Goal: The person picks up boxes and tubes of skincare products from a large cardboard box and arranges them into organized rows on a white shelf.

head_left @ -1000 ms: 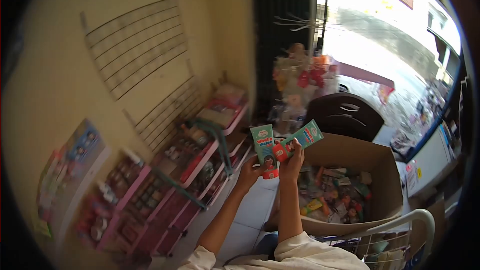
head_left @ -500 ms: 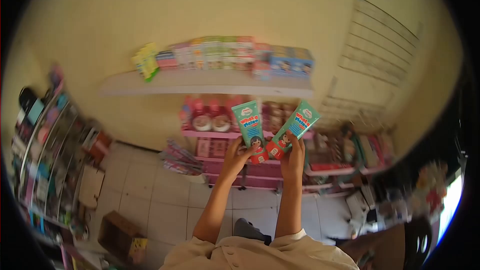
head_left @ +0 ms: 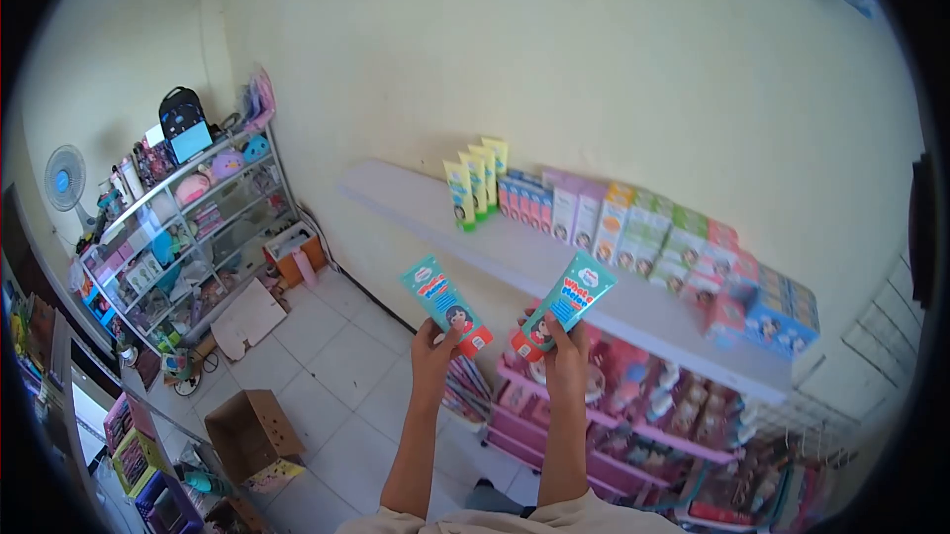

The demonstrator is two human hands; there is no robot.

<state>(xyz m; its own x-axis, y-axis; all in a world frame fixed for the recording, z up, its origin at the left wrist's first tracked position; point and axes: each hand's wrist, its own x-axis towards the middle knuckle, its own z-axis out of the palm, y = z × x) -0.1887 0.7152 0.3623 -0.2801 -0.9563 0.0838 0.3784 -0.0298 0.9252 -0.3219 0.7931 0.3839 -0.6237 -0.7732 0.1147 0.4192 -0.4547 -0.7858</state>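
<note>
My left hand (head_left: 435, 344) is closed around the lower part of a green squeeze tube (head_left: 442, 298) with a red cap end and a cartoon girl on it. A matching green tube (head_left: 572, 296) is gripped by my right hand (head_left: 562, 348), its printed front turned toward me. Both tubes stand tilted, cap ends down, with tops leaning apart and a gap between them. They are held up in front of the white wall shelf (head_left: 396, 199). Several yellow tubes (head_left: 475, 183) with green caps stand on that shelf, beyond my hands.
Several small cartons (head_left: 633, 227) line the shelf to the right. Below is a pink rack (head_left: 524, 440) of goods. An open cardboard box (head_left: 252, 435) sits on the tiled floor (head_left: 351, 460). At left stand a glass display case (head_left: 203, 237) and a fan (head_left: 66, 178).
The view has swung left, so the shelf now lies to the right and the display case shows more fully. Both hands still hold their tubes, which are now farther apart.
</note>
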